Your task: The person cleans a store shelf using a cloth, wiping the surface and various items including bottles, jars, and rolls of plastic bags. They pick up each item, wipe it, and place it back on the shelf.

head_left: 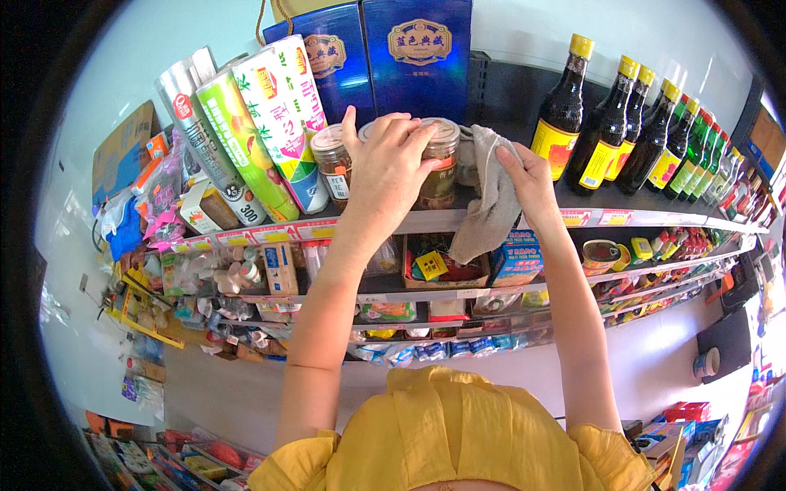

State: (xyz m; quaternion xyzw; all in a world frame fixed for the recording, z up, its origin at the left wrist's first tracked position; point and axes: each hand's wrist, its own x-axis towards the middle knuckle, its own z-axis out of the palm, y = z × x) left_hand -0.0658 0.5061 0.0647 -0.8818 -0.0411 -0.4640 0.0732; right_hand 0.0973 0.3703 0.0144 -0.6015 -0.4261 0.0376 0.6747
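Reaching up over the yellow collar (442,425), the left hand (389,172) clasps a clear jar (440,164) on the top shelf (589,214); the right hand (530,184) pinches a grey cloth (491,204); wiping looks underway; lifting the jar clear seems next; blue boxes (417,53) stand behind

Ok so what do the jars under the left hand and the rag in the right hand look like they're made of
The jars look like clear plastic or glass, glossy, since the brown contents show through; the picture doesn't show which. The left hand rests on them. The rag in the right hand looks like soft grey woven cloth, matte, hanging in limp folds.
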